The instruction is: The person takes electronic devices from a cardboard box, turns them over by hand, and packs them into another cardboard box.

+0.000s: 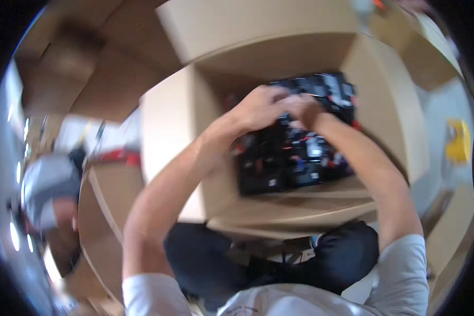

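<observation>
Both my arms reach into a large open cardboard box. Inside it lies a black tray-like block of small compartments or parts, with bits of red, white and blue; the blur hides what they are. My left hand and my right hand meet above the far part of this block, fingers curled in toward each other. Both hands look closed. Whatever is between their fingers is too smeared and covered to make out.
Raised box flaps stand at the far side. Another person in a grey top bends over at the left. A second carton is close on my left. At the right is a yellow object. My dark-trousered legs are below the box.
</observation>
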Motion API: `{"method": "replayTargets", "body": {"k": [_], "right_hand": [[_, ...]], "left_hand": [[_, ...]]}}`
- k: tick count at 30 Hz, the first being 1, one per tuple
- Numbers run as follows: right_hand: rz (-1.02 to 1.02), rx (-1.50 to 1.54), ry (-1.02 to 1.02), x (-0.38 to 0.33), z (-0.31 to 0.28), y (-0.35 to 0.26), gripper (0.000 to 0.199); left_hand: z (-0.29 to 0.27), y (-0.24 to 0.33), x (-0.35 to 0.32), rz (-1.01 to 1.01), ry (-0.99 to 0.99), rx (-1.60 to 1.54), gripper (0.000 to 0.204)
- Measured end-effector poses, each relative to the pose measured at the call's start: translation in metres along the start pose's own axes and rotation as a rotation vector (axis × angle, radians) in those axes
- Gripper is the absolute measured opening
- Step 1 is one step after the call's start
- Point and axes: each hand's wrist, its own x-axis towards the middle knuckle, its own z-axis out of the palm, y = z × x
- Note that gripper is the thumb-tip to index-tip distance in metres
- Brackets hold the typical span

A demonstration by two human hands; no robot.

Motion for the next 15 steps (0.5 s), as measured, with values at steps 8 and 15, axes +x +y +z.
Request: {"method": "replayTargets", "body": {"k": [8,15], "right_hand": [[0.101,0.411,-0.058,-0.027,-0.107,-0.081,0.068],[0.108,0.381,-0.246,-0.088,-0.207,-0.211,0.06]], "left_hand": [[-0.178,0.086,-0.602,-0.454,0.794,-0.008,0.038],[-0.001,-0.148,-0.955,-1.281,0.099,0.561,0.098]]}}
